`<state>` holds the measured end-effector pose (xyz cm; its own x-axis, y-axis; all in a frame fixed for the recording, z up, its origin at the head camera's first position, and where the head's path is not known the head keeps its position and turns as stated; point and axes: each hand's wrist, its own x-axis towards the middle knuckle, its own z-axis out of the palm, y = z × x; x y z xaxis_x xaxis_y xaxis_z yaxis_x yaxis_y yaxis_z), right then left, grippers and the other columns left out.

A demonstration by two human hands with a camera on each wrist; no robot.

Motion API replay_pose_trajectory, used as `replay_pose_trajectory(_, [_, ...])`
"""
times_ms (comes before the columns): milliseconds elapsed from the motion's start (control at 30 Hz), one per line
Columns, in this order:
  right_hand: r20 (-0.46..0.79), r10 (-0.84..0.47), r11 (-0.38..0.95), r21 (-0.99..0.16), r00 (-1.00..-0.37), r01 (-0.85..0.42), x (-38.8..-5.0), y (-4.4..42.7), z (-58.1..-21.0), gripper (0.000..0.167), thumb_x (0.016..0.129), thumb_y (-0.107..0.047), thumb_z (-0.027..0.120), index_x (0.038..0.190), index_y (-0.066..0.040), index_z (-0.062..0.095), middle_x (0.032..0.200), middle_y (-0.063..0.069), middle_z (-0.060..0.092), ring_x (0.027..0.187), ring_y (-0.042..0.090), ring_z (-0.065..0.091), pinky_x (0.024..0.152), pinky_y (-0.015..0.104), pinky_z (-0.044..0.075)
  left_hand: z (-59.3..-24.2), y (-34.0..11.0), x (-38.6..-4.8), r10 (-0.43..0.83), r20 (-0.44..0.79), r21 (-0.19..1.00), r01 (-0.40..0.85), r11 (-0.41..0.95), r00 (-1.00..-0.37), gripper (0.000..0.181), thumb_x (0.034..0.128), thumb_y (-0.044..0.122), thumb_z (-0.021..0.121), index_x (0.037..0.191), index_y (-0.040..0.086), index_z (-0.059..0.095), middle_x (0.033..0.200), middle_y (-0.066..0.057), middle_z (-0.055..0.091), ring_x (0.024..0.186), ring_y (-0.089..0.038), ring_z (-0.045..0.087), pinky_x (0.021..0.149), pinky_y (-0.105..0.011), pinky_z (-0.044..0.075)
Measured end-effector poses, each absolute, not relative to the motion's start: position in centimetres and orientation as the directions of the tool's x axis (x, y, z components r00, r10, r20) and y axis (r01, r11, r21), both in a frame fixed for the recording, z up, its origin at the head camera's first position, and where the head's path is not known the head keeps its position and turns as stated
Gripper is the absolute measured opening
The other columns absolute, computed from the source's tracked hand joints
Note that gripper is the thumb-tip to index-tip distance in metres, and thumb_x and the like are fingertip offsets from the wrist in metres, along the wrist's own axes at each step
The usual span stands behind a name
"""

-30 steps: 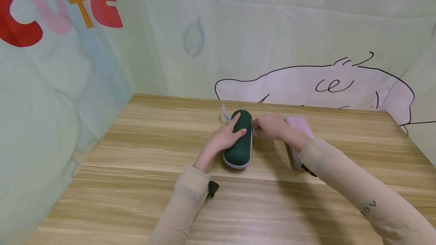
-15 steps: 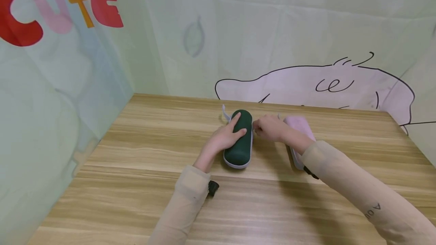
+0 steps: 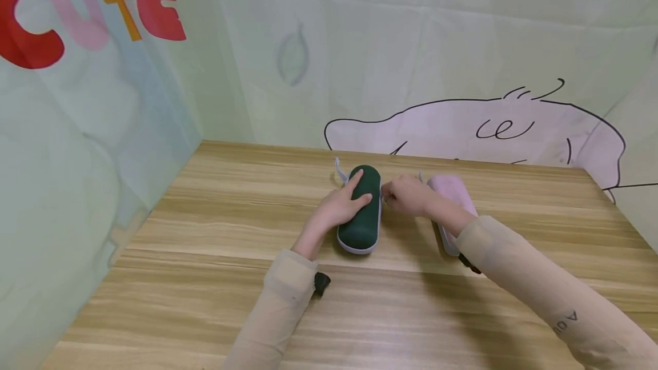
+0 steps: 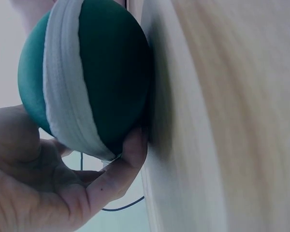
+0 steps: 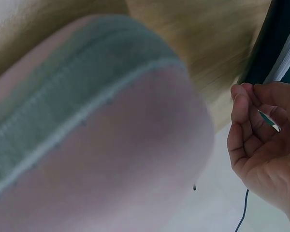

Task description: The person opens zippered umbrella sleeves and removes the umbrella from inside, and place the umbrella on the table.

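Note:
A dark green oblong zip case [image 3: 360, 221] with a pale zipper band and a wrist loop lies lengthwise on the table. My left hand [image 3: 336, 207] holds it from the left, with two digits over its top; in the left wrist view its fingers [image 4: 121, 169] curl round the case's lower side. At the case's right edge my right hand [image 3: 406, 193] has its thumb and fingertips pinched together by the zipper band; the right wrist view shows the pinching fingers [image 5: 244, 96]. What they pinch, apparently the zipper pull, is mostly hidden.
A pink zip case [image 3: 452, 190] lies to the right, partly under my right forearm; its grey-green zipper band [image 5: 87, 82] shows large in the right wrist view. The wooden table [image 3: 231, 204] ends at a printed cloth wall [image 3: 247, 73] behind and at the left.
My right forearm has shifted very slightly right and down, the hand staying by the zipper band. The left hand and both cases look unmoved.

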<state>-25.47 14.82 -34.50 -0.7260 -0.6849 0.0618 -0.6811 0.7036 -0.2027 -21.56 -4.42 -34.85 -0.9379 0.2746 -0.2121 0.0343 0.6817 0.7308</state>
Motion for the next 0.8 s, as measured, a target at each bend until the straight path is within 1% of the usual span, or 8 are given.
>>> replay_pose_trajectory(100, [0.069, -0.69, 0.699, -0.195, -0.72, -0.688, -25.22, 14.7, -34.45, 0.02, 0.085, 0.001, 0.057, 0.067, -0.007, 0.059, 0.057, -0.001, 0.048, 0.053, 0.011, 0.043, 0.051, 0.02, 0.034, -34.77, -4.42, -21.53, 0.272, -0.215, 0.732, 0.03, 0.681, -0.938, 0.065, 0.0996, 0.045, 0.044, 0.155, 0.032, 0.012, 0.156, -0.016, 0.03, 0.136, -0.039, 0.041, 0.107, -0.053, 0.037])
replay_pose_trajectory(300, [0.045, -0.664, 0.725, -0.204, -0.746, -0.658, -25.05, 14.58, -34.6, 0.017, 0.087, 0.0, 0.058, 0.071, -0.006, 0.062, 0.059, 0.001, 0.05, 0.054, 0.011, 0.044, 0.052, 0.02, 0.035, -34.52, -4.42, -21.46, 0.269, -0.219, 0.73, 0.026, 0.683, -0.938, 0.065, 0.0996, 0.044, 0.044, 0.155, 0.031, 0.012, 0.156, -0.016, 0.03, 0.137, -0.039, 0.04, 0.108, -0.053, 0.036])
replay_pose_trajectory(800, [0.073, -0.651, 0.724, -0.238, -0.755, -0.647, -24.49, 14.77, -35.09, 0.017, 0.086, 0.001, 0.057, 0.071, -0.007, 0.061, 0.06, 0.0, 0.052, 0.055, 0.009, 0.044, 0.052, 0.019, 0.034, -34.77, -4.41, -21.59, 0.275, -0.223, 0.729, 0.027, 0.684, -0.935, 0.066, 0.0995, 0.045, 0.044, 0.155, 0.032, 0.011, 0.157, -0.016, 0.028, 0.138, -0.04, 0.039, 0.109, -0.054, 0.035])
